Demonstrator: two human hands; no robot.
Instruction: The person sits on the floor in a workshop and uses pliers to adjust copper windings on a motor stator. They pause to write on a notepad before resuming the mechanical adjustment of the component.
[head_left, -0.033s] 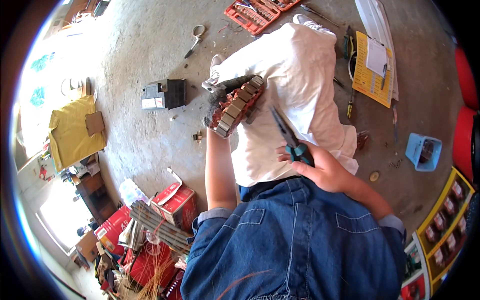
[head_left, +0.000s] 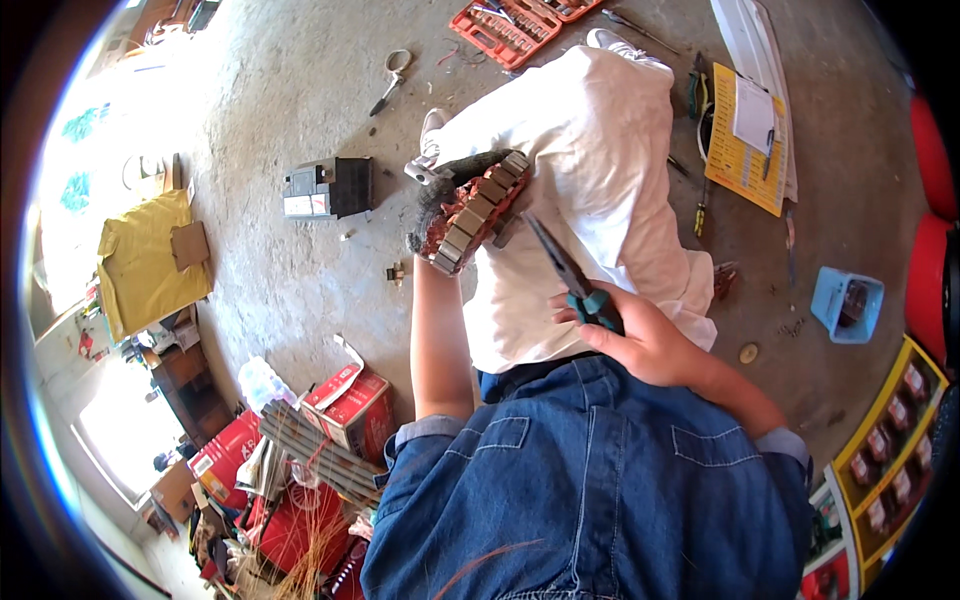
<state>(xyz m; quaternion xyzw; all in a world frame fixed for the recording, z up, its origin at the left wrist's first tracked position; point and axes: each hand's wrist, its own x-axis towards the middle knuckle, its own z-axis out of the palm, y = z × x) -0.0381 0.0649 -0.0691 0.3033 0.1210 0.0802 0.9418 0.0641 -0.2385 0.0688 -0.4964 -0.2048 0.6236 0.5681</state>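
Observation:
A motor stator (head_left: 478, 215) with metal core blocks and copper windings is held over my left thigh. My left hand (head_left: 432, 215), in a dark grey glove, is closed round its far-left side; most of the fingers are hidden behind it. In my right hand (head_left: 640, 335), bare and closed round the teal-and-black handles, are long-nose pliers (head_left: 562, 258). Their dark jaws point up and left toward the stator, a short way apart from it. White cloth (head_left: 570, 150) covers my legs beneath both.
On the concrete floor are a black battery (head_left: 345, 188), an orange socket set (head_left: 505, 35) and a ring-shaped tool (head_left: 392, 78). At right lie a yellow sheet (head_left: 740, 165), a screwdriver (head_left: 700, 215) and a blue bin (head_left: 830, 325). A red box (head_left: 355, 410) stands lower left.
The pliers in my right hand have shifted slightly left, their tips nearer the stator. My left hand and the stator have barely moved.

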